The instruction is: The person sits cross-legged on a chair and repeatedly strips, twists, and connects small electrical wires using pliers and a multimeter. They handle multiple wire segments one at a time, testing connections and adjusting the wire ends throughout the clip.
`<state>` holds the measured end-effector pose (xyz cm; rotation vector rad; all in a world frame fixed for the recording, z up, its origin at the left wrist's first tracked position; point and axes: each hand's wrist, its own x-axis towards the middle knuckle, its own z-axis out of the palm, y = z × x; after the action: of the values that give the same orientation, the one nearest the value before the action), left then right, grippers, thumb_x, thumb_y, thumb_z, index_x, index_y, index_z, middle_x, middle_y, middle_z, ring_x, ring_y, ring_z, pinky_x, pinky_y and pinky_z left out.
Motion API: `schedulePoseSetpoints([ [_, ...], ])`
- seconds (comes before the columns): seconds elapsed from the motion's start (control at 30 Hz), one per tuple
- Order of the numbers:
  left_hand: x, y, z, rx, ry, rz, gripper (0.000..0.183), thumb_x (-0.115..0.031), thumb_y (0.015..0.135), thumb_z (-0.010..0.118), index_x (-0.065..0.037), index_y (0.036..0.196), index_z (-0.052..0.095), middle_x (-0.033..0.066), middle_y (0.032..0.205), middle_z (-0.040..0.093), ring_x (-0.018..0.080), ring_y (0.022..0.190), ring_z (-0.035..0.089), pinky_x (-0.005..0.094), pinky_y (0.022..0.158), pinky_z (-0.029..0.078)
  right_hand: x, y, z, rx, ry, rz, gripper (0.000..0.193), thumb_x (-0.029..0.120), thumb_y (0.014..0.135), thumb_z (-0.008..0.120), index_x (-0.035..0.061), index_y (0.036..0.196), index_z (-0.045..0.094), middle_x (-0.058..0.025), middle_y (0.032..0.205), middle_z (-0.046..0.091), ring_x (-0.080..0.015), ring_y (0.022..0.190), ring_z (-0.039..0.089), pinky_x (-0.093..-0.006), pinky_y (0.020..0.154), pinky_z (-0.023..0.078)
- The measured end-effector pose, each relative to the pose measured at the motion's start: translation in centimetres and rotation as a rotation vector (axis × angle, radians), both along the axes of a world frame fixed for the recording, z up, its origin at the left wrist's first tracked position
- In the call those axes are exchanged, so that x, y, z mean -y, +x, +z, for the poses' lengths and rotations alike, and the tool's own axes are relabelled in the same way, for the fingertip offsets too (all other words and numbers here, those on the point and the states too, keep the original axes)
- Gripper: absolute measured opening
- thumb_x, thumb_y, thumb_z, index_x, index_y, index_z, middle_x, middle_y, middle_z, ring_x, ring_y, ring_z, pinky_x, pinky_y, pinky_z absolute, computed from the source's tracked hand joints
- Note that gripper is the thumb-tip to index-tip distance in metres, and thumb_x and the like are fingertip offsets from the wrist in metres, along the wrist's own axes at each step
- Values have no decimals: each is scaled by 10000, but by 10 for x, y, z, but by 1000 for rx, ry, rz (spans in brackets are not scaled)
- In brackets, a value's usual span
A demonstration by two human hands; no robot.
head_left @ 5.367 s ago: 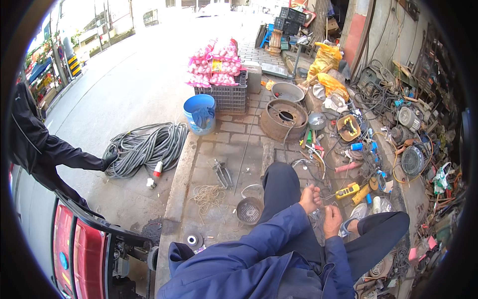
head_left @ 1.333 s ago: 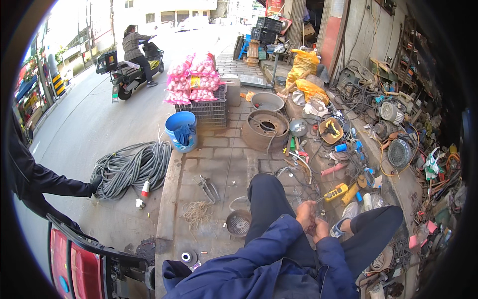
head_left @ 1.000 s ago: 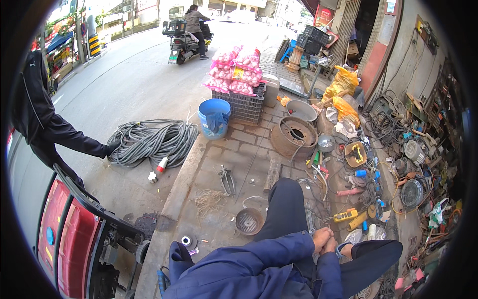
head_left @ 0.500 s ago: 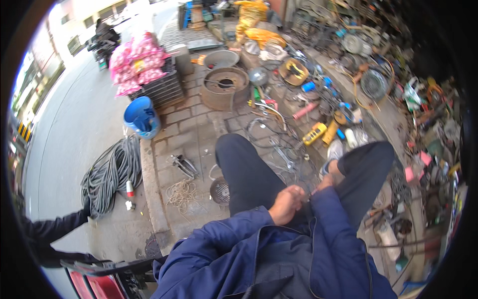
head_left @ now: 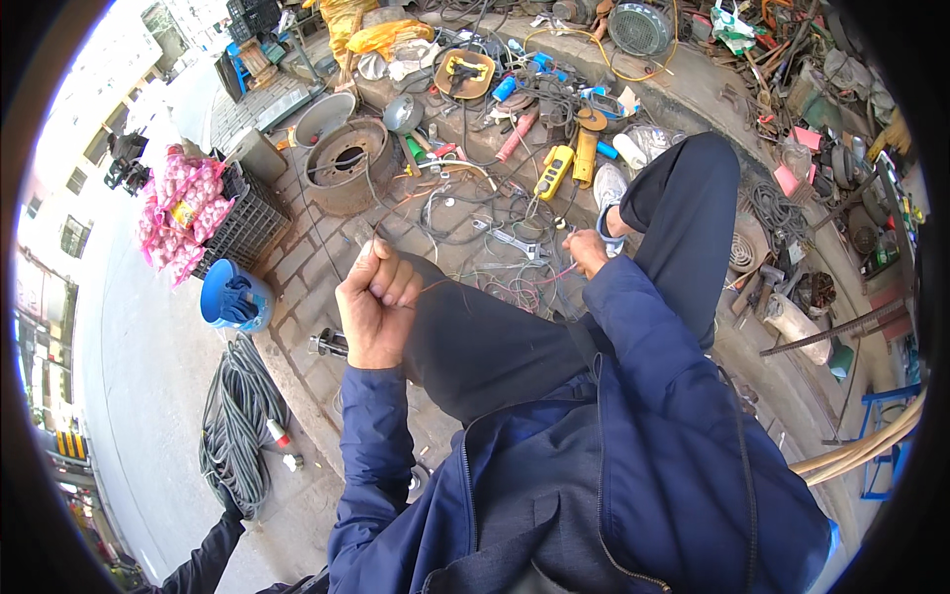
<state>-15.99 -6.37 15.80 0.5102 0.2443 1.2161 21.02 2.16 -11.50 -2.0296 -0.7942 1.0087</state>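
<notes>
Raised over my left thigh, my left hand (head_left: pixel 376 305) is closed, thumb against forefinger, with the dark end of a thin wire (head_left: pixel 374 234) poking up from the pinch. A fine copper-coloured strand (head_left: pixel 435 285) shows beside its little-finger side. My right hand (head_left: pixel 586 251) is also closed, between my knees near my shoe. A thin reddish wire (head_left: pixel 556 276) runs up to its fingers; the grip itself is partly hidden. Below both hands, loose thin wires lie tangled on the paving. An adjustable wrench (head_left: pixel 515 241) lies just left of my right hand.
A yellow pendant control (head_left: pixel 554 172), a rusty wheel rim (head_left: pixel 346 168) and a cable coil (head_left: pixel 237 426) lie around me. A blue bucket (head_left: pixel 237 297) stands beside a black crate (head_left: pixel 247 218) under pink net bags. Another person's dark sleeve (head_left: pixel 208 556) reaches the coil. Scrap fills the right side.
My hands were together at my lap; now they are apart, the left raised up and leftward, the right farther forward. The view has turned, and the wires between my legs show more.
</notes>
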Motion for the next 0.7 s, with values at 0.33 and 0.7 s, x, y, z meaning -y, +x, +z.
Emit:
schedulePoseSetpoints([
  [0.33, -33, -1, -4, -269, 206, 90, 192, -170, 993, 478, -24, 895, 554, -64, 545, 281, 58, 452, 237, 238, 446, 227, 51, -110, 55, 566, 276, 983, 414, 293, 882, 569, -41, 1119, 634, -248, 1056, 669, -387, 1017, 637, -463, 916, 477],
  [0.7, -36, 12, 32, -391, 351, -215, 268, -192, 1008, 498, -22, 805, 543, -60, 533, 305, 53, 461, 243, 245, 457, 195, 32, -153, 289, 160, 774, 954, 385, 204, 869, 664, 51, 1219, 614, -66, 701, 590, -164, 673, 585, -337, 650, 478],
])
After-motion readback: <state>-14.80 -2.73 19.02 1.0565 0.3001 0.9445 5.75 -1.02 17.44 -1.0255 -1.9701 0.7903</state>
